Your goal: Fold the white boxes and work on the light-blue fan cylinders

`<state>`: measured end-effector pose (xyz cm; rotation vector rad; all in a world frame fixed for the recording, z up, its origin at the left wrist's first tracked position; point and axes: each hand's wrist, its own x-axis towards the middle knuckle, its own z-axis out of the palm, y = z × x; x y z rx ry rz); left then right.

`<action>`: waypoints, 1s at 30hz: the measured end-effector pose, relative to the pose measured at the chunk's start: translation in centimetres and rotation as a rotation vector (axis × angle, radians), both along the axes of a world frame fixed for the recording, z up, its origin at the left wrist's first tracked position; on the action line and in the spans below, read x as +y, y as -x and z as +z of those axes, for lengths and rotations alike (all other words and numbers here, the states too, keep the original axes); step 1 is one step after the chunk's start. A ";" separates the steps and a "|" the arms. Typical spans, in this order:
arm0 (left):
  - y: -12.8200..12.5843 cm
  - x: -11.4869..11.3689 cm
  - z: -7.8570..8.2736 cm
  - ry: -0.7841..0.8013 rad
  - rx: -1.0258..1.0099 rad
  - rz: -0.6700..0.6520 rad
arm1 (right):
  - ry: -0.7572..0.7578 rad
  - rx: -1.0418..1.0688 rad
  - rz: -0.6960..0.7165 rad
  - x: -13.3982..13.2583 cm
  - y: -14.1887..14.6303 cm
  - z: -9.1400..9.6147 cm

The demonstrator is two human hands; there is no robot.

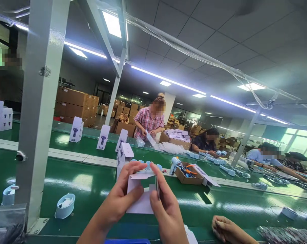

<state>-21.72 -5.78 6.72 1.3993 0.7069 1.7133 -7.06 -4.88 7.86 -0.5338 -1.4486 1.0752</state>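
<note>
Both hands, left hand (119, 200) and right hand (165, 203), grip a half-folded white box (140, 195), its top flap at 12 o'clock not yet closed.

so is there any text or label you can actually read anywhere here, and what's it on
None can be read.
White box held by the left hand and right hand: no print shows.
Upright white boxes on the green belt: a dark product picture, any lettering too small.
Brown cartons at the back: markings too blurred.
</note>
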 end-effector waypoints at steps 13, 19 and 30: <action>-1.2 -0.5 0.3 -0.119 0.083 -0.138 | 0.042 0.019 0.090 0.5 -1.6 -1.6; -3.3 -0.7 0.3 -0.108 0.114 0.000 | -0.131 -0.053 -0.200 -0.5 -1.6 -1.3; -1.0 -2.6 1.0 -0.234 0.524 -0.073 | 0.143 0.151 -0.006 -1.1 -2.7 -0.3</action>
